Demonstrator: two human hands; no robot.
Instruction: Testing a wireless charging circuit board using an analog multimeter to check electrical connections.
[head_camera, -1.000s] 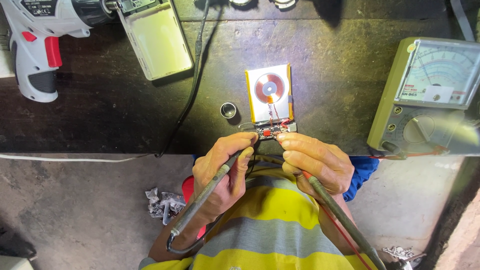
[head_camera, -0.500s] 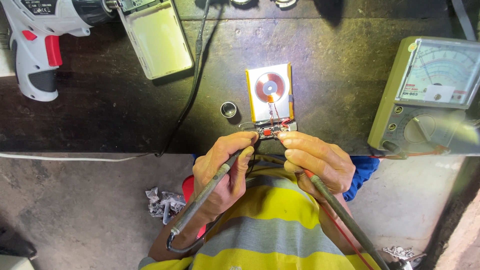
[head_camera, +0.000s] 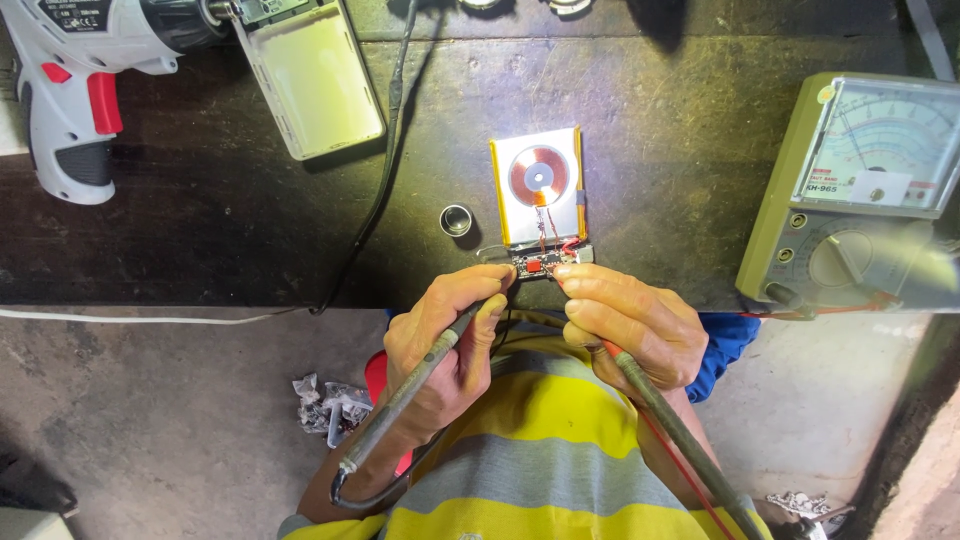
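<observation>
1. Your left hand (head_camera: 450, 335) was wrapped around a dark probe (head_camera: 415, 385), fingers closed tight on it. The probe's tip pointed at the small circuit board (head_camera: 540, 264).
2. Your right hand (head_camera: 625, 325) was closed around a second probe (head_camera: 670, 425) with a red wire running along it. Its fingertips (head_camera: 572, 272) sat right at the little board.
3. The little board lay at the near end of a flat silver pack (head_camera: 538, 185) with a round copper coil (head_camera: 538, 177) on top. Thin wires ran from the coil down to the board.
4. The pack and board sat close to the front edge of the dark bench (head_camera: 200, 230). Both your hands hung just past that edge, over your yellow and grey striped shirt (head_camera: 545, 470).
5. A small metal ring (head_camera: 456, 219) stood just to the left of the pack, apart from it.
6. A green meter (head_camera: 860, 190) with a dial sat at the right end of the bench, well apart from the pack. The bare bench between them gave you some room on that side.
7. A black cord (head_camera: 385, 150) ran down the bench to the left of the ring and over the front edge.
8. A white and red drill (head_camera: 75, 90) and a pale flat case (head_camera: 310, 80) lay far off at the top left. You had wide bare bench on that side.
9. Below the bench, crumpled foil scraps (head_camera: 325, 405) lay on the grey floor (head_camera: 150, 440).
</observation>
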